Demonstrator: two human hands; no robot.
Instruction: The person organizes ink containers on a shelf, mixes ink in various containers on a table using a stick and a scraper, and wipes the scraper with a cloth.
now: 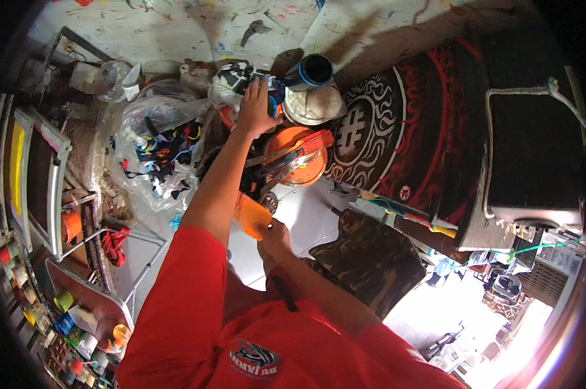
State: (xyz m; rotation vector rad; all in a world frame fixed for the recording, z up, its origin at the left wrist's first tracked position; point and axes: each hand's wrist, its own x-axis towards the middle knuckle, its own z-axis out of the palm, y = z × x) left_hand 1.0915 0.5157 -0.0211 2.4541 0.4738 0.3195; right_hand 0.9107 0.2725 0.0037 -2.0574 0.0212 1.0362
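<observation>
My left hand (257, 111) reaches far forward, its fingers stretched out beside a cluster of containers. Close to its thumb is a dark container with a blue and orange rim (275, 102), partly hidden behind the hand. A black and white wrapped bundle (231, 83) lies just left of the fingers. Nearer to me, my right hand (275, 238) is closed on the edge of an orange plastic piece (252, 216), perhaps a tub; its exact kind is unclear. Below my left hand, an orange round lid or bucket top (297, 157) carries paint-stained, long-handled tools (299, 150).
A clear plastic bag of colourful scraps (160, 146) stands at left. Behind the orange lid are a white tub (313, 105) and a black, blue-rimmed cylinder (315, 69). A painted black and red panel (396, 129) rises at right, near a camouflage-covered seat (370, 262). Metal-edged frames (40, 181) lean far left.
</observation>
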